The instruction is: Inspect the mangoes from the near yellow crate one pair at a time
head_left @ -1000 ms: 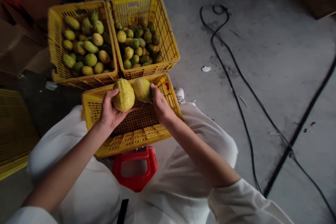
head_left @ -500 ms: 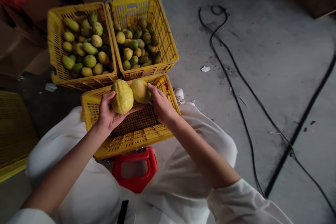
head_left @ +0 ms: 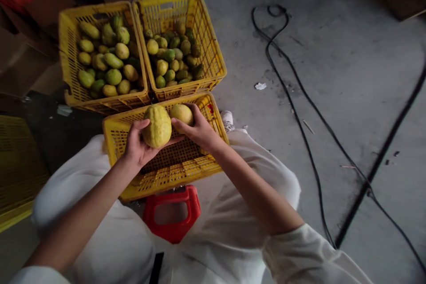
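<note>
My left hand grips a large bumpy yellow fruit above an empty yellow crate that rests on my lap. My right hand cups a smaller, smoother yellow fruit right beside it, the two fruits almost touching. Both fruits hover over the far half of the crate. Beyond it on the floor stand a left yellow crate and a right yellow crate, each holding several green and yellow fruits.
A red plastic stool shows between my white-clad knees. Black cables snake across the grey concrete floor on the right. Another yellow crate sits at the left edge, and cardboard boxes are piled at the upper left.
My right hand has turned its fruit and curled further under it, lowering it a little. The left hand's fruit has stayed nearly still.
</note>
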The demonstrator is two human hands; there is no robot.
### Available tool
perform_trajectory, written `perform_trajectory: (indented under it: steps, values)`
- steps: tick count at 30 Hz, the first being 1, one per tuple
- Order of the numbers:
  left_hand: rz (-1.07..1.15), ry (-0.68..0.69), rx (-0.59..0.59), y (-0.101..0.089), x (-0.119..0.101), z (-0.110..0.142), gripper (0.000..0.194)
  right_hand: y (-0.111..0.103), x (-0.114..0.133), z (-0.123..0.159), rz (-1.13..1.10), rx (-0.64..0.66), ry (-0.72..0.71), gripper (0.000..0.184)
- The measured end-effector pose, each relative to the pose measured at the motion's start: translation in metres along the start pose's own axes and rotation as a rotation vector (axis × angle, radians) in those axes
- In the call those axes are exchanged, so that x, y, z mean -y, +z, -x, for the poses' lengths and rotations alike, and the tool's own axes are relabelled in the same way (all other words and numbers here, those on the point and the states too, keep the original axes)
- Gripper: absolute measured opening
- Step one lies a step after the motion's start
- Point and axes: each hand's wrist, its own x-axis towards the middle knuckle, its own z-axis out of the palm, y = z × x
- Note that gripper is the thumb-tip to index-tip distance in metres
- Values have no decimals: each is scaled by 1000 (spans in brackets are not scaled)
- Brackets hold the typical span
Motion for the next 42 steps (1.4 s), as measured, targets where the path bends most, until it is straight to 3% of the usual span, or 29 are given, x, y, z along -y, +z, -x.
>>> perform_trajectory:
  steps: [4, 9, 14, 19, 22, 28, 35, 39, 42]
  values:
    - [11, -19, 18, 2, -2, 0, 46, 3, 0, 0, -49, -52, 54, 73]
    - [15, -45, 25, 4, -2, 0, 46, 4, -2, -2, -123, -133, 111, 58]
    - [26, -27, -57, 0, 0, -2, 38, 7, 0, -1, -113, -199, 171, 44]
    - [0, -38, -104, -3, 0, -7, 21, 8, 4, 2, -265, -76, 238, 40]
    - [-34, -19, -114, -3, 1, -9, 12, 8, 9, 5, -333, 6, 262, 47]
    - [-43, -21, -101, -4, 3, -13, 18, 11, 13, 8, -413, -66, 295, 65]
    - [-29, 62, -192, -10, 6, -19, 15, 11, 9, 7, -382, -52, 249, 55]
    - [-32, -2, -178, -12, 10, -25, 17, 12, 11, 7, -419, 41, 267, 51]
    - [-42, -54, -205, -11, 11, -27, 18, 13, 13, 7, -411, 10, 265, 47]
